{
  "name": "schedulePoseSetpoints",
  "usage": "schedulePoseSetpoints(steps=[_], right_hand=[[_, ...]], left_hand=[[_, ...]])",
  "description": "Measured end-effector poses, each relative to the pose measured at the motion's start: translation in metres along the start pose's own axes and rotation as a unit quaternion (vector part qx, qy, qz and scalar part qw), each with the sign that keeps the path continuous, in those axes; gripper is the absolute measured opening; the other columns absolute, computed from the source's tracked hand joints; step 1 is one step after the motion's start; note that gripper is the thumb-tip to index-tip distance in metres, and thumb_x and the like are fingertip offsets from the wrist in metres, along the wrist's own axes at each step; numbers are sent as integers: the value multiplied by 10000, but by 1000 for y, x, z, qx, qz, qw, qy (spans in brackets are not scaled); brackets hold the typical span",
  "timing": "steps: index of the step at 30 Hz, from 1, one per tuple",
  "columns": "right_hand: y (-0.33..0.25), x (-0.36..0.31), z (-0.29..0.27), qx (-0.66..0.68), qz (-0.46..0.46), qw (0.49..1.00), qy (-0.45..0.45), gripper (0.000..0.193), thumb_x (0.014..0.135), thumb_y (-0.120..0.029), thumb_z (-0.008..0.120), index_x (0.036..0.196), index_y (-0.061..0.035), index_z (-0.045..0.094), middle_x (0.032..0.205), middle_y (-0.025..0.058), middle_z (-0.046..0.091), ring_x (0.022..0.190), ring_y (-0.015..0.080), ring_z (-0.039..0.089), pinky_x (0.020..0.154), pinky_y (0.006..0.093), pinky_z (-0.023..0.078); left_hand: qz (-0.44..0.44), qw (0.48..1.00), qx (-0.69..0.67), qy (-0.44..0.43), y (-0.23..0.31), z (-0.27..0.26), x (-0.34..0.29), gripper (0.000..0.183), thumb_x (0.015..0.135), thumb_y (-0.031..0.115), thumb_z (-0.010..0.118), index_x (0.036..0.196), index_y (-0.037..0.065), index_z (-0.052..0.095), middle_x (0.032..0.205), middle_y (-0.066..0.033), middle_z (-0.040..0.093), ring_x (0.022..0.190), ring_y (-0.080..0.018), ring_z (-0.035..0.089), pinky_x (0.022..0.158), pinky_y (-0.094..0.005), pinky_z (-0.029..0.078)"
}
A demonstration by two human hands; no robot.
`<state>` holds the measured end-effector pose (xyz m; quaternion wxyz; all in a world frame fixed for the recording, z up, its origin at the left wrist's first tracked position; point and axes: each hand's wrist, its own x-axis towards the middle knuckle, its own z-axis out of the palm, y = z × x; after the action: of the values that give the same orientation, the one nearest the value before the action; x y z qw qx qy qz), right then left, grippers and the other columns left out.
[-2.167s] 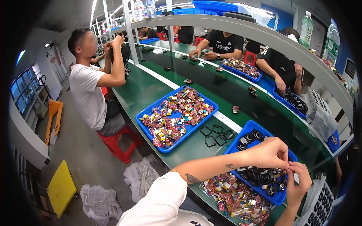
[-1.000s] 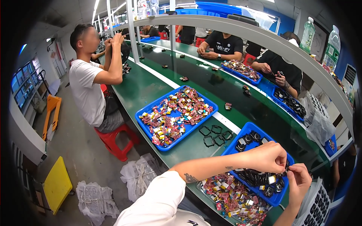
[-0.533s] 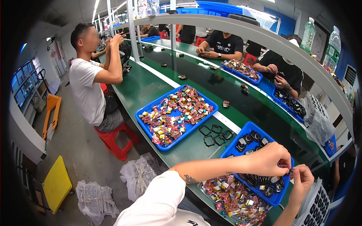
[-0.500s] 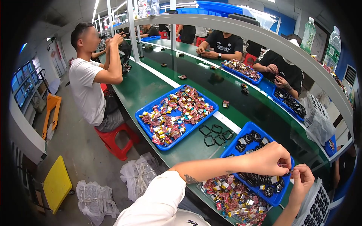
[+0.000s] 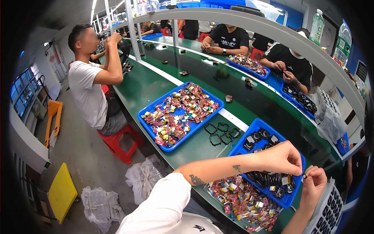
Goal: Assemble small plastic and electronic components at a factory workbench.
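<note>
My left hand (image 5: pixel 283 159) reaches across a blue tray (image 5: pixel 232 149) with its thumb and fingers pinched together; whatever is in the pinch is too small or hidden to make out. Close beside it, at the tray's right edge, my right hand (image 5: pixel 316 182) is closed with a small round dark part with a pale centre (image 5: pixel 304 176) at its fingertips. In the tray lie black camera-like housings (image 5: pixel 263 133) and other dark parts. Below my left forearm is a heap of small reddish circuit boards with yellow and white pieces (image 5: pixel 245 202).
Another blue tray (image 5: pixel 142 124) of such boards stands to the left on the green bench. Several thin black frames (image 5: pixel 215 139) lie between the trays. A conveyor belt (image 5: pixel 202 80) carries scattered pieces. A person (image 5: pixel 87 82) sits at left, others opposite. A white tray of black parts (image 5: pixel 331 206) is at right.
The reddish piece seen under my left fingers is out of sight, and a small round part now shows at my right fingertips. My hands remain close together. The view has shifted slightly.
</note>
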<state>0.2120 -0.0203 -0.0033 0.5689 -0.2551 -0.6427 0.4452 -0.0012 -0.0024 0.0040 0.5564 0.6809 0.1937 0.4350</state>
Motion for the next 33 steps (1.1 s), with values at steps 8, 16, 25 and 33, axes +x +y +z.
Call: schedulePoseSetpoints(steps=[8,16,25,33], right_hand=[[-6,-1,5,-71,6,997,8,118,838,1,653,861,-32,542,802,40,549,710,89,479,611,204,368],[6,16,11,-173,17,982,-70,155,778,44,691,917,0,639,840,30,624,741,78,589,660,209,476],[47,16,-2,-518,-75,835,-168,234,821,25,554,1026,-46,642,983,76,637,905,265,613,789,352,498],[54,15,-8,-531,-31,797,-287,188,768,-152,727,912,-77,633,1001,59,610,960,259,548,842,374,457]], left_hand=[[4,998,-26,-62,3,4,-1,102,805,87,701,839,-10,698,760,-34,668,702,-60,602,646,-215,494],[18,997,47,58,32,-27,-10,105,816,82,727,842,-12,690,785,-32,676,727,-75,626,650,-221,500],[26,995,58,79,36,-25,-10,104,843,85,680,824,-13,655,782,-25,619,715,-68,548,646,-209,430],[14,993,71,94,36,-23,-9,106,830,85,690,804,-11,652,759,-14,606,695,-58,535,626,-198,415]])
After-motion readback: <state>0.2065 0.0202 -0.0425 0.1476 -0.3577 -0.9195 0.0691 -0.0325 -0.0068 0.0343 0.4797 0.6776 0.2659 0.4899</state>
